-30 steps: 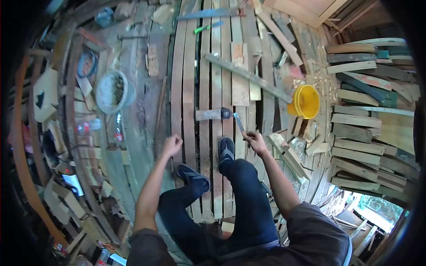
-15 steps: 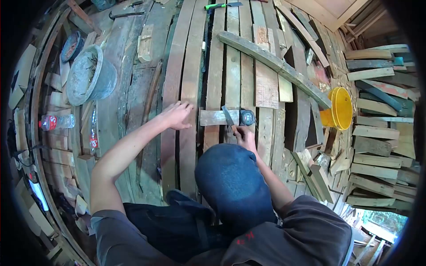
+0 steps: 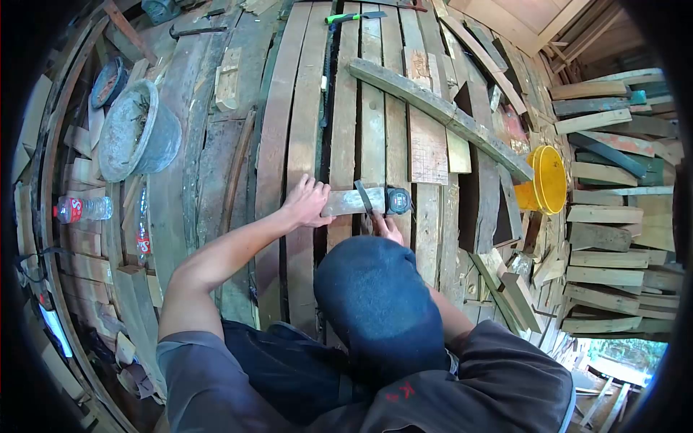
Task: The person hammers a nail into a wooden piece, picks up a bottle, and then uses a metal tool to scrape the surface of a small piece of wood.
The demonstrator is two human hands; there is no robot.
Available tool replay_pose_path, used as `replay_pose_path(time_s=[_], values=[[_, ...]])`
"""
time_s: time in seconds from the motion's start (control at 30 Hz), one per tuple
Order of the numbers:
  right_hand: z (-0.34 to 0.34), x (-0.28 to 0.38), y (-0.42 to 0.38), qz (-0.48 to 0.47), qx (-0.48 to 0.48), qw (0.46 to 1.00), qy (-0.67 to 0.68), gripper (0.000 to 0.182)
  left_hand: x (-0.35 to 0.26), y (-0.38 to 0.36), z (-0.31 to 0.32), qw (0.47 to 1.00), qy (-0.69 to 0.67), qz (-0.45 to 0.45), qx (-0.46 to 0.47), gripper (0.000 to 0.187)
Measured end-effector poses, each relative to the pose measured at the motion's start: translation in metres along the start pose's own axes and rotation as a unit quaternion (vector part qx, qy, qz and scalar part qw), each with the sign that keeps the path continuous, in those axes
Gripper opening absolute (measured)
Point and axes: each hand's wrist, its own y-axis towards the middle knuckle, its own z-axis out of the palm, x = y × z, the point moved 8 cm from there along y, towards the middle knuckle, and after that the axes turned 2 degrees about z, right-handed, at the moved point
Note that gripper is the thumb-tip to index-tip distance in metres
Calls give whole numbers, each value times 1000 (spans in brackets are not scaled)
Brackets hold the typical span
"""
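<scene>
My left hand (image 3: 308,200) is closed over the left end of a short, pale board (image 3: 346,202) lying crosswise on the long planks. The fingers of my right hand (image 3: 388,229) are wrapped round a flat-bladed tool (image 3: 364,198) with a wooden handle. Its grey blade slants up and to the left across the short board, near the board's right end. Right beside that end, a dark tape measure (image 3: 398,200) sits on the planks. My capped head hides part of the right forearm.
A weathered beam (image 3: 440,115) lies diagonally ahead, reaching to a yellow bucket (image 3: 543,180) on the right. To the left are a grey tub (image 3: 170,137) and plastic bottles (image 3: 86,208). A green-handled tool (image 3: 354,16) lies far ahead. Dark gaps run between the planks.
My left hand has moved right, from the bare planks onto the short board's end. The tool in my right hand has shifted slightly and its blade looks narrower now.
</scene>
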Motion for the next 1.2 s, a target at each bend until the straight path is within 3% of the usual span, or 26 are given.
replay_pose_path(time_s=[0.17, 0.27, 0.5, 0.63, 0.77, 0.87, 1.07, 1.2], values=[[3, -3, 0, 24, 25, 999, -39, 60, -11, -14, 8, 998, -29, -42, -40, 79], [6, -1, 2, -26, 32, 996, -83, 63, -14, -18, 4, 995, -44, -88, -19, 79], [14, 8, 16, -112, 27, 989, -91, 68, -13, -17, -2, 995, -33, -90, -24, 78], [10, 22, 22, -91, 43, 988, -120, 67, -12, -16, 0, 995, -35, -91, -9, 79], [49, -26, -7, -110, 9, 984, -138, 67, -16, -14, 3, 997, -26, -64, -37, 78], [15, 2, -18, -26, 123, 984, -129, 70, -17, -12, 6, 998, -19, -56, -25, 79], [15, 15, 9, -27, 95, 977, -187, 64, -17, -15, 10, 997, -19, -68, -20, 79], [16, 14, 7, -49, 88, 976, -194, 62, -12, -15, 15, 992, -40, -110, 43, 79]])
